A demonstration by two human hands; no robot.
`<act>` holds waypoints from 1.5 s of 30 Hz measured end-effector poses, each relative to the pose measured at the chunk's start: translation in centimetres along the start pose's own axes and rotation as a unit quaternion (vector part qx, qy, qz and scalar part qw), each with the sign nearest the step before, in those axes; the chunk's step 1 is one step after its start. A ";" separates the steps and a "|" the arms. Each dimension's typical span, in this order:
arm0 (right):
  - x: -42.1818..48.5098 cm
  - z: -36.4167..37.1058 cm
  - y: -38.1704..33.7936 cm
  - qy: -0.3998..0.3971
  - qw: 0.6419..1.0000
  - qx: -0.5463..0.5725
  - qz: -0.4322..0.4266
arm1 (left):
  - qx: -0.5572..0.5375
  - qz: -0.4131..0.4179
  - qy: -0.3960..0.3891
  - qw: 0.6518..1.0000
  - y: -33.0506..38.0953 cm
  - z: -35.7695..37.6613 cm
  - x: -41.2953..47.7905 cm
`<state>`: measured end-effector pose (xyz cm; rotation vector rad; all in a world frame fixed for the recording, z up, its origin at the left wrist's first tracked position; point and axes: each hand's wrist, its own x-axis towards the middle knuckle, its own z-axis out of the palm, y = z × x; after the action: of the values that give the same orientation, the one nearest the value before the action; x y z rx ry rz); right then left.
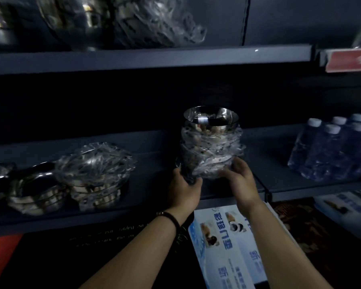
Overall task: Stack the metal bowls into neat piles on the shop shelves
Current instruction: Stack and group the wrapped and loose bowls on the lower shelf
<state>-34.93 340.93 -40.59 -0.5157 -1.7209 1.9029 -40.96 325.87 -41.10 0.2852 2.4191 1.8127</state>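
A tall pile of metal bowls (pixel 211 140) wrapped in clear plastic stands on the middle shelf (pixel 154 197) near its front edge. My left hand (pixel 186 190) grips the pile's lower left side. My right hand (pixel 241 180) holds its lower right side, fingers curled against the plastic. Left of it sits a lower wrapped pile of bowls (pixel 96 174), and more loose metal bowls (pixel 33 192) lie further left. Above, the upper shelf (pixel 150 57) carries large wrapped bowls (pixel 121 21), blurred.
A shrink-wrapped pack of water bottles (pixel 331 149) stands on the shelf to the right. Blue and white printed boxes (pixel 227 247) lie below the shelf edge. A red price strip (pixel 350 61) hangs at the upper right. The scene is dim.
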 end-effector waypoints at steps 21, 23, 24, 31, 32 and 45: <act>-1.0 1.4 -0.1 -0.028 1.000 -0.007 -0.008 | 0.010 0.043 0.101 0.994 -2.0 -3.5 -2.3; -1.6 2.2 -0.1 -0.059 0.998 -0.025 -0.021 | 0.006 0.042 0.110 0.993 -2.7 -4.7 -2.8; -2.0 2.6 -0.2 -0.077 0.996 -0.030 -0.026 | 0.007 0.043 0.117 0.992 -3.0 -5.4 -3.0; -4.5 6.2 -0.3 -0.124 0.992 -0.022 -0.018 | -0.020 0.041 0.159 0.986 -4.2 -9.9 -4.5; -4.7 6.7 -0.1 -0.131 0.991 -0.012 -0.010 | -0.029 0.033 0.160 0.986 -4.4 -10.5 -4.6; -6.4 9.9 0.4 -0.122 0.992 -0.027 -0.005 | 0.018 -0.001 0.076 0.997 -5.2 -15.0 -8.0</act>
<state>-35.78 329.18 -40.16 -0.3025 -1.9295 1.9844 -36.53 308.69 -42.08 0.1514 2.5536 1.8556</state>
